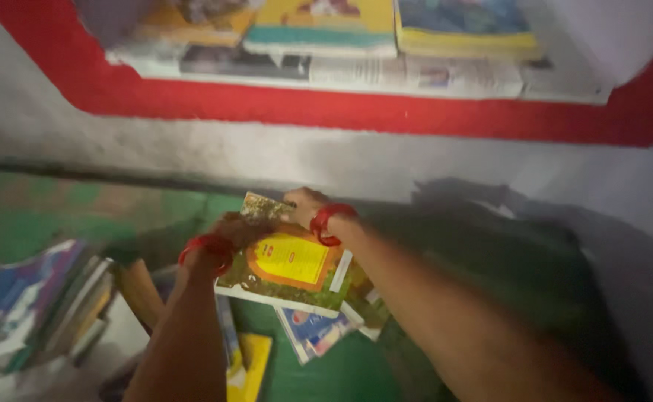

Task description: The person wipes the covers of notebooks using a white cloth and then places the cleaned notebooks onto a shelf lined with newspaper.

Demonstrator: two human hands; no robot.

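Glossy paper cover on the green and yellow book (289,268), red thread bands at both wrists, matt rough plaster on the grey wall (267,152), newsprint (416,74) lining the red-painted shelf (356,108), glossy covers on the book pile (36,305)

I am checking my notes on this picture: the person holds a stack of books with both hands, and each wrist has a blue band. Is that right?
Not quite. The head view shows red bands, not blue. The rest stands: the left hand and right hand hold the stack of books.
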